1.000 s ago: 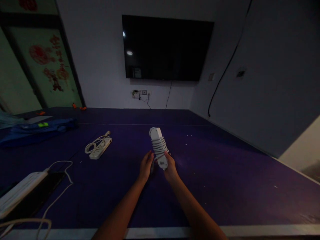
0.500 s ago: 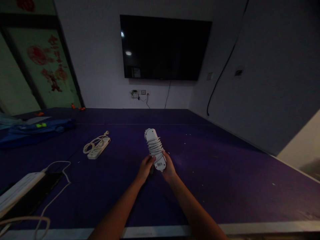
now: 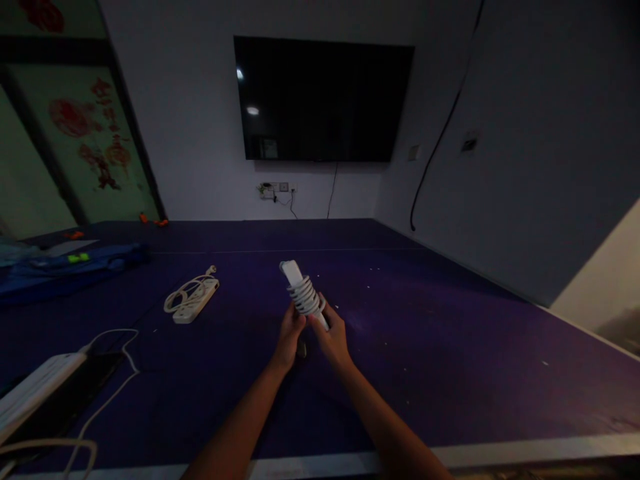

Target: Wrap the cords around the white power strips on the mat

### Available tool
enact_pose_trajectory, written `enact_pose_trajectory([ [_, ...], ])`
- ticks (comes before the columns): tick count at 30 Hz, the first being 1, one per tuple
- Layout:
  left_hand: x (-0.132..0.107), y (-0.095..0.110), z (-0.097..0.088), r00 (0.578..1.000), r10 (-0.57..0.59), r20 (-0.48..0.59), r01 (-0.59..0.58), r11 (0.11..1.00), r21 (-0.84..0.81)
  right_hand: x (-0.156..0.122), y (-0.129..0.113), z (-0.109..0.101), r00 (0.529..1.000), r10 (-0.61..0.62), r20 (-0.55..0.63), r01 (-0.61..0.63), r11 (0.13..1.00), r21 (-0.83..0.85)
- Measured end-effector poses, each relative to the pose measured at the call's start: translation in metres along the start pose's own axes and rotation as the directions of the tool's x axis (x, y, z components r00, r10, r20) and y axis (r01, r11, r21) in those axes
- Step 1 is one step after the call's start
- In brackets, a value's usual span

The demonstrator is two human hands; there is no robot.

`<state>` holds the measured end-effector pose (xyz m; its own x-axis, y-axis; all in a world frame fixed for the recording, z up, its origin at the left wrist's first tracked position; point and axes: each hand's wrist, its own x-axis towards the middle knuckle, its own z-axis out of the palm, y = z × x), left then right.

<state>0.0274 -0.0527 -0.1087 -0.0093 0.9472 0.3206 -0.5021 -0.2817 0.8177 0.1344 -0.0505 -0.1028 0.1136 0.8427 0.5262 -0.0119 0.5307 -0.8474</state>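
Pwr strip, purple tbl, dim rm

No text, label, brand or number is showing clearly enough to read. The red patterns on the door panel are looking like decoration rather than letters, and any marking on the power strip is blurring out in the dim light.

Both hands grip white power strip wrapped in own cord, left hand, right hand, above purple table; second strip lies left.
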Motion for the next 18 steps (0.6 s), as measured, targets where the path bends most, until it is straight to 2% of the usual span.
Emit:
enact_pose_trajectory([
  [2,-0.002,0.001,0.002,0.999,-0.033,-0.022,0.032,0.999,-0.015,-0.003,0.001,-0.001,0.999,-0.038,0.027,0.040,0.995,-0.089],
  [5,-0.002,0.000,0.002,0.987,-0.098,-0.130,0.094,0.995,-0.037,-0.007,0.005,-0.002,0.997,-0.039,0.072,0.049,0.989,-0.142],
  [8,0.002,-0.002,-0.001,0.967,-0.153,-0.206,0.135,0.986,-0.097,-0.008,0.007,-0.003,0.994,-0.039,0.105,0.051,0.992,-0.115],
  [11,0.009,-0.001,-0.006,0.952,-0.195,-0.236,0.147,0.967,-0.206,-0.004,0.007,-0.006,0.994,-0.031,0.105,0.037,0.998,-0.055],
  [15,0.018,0.006,-0.018,0.921,-0.321,-0.220,0.239,0.913,-0.330,0.008,0.008,-0.008,0.994,0.105,0.039,-0.107,0.993,0.057],
  [18,0.021,0.013,-0.026,0.905,-0.375,-0.202,0.273,0.874,-0.402,0.017,0.009,-0.011,0.977,0.209,0.037,-0.212,0.964,0.157],
])
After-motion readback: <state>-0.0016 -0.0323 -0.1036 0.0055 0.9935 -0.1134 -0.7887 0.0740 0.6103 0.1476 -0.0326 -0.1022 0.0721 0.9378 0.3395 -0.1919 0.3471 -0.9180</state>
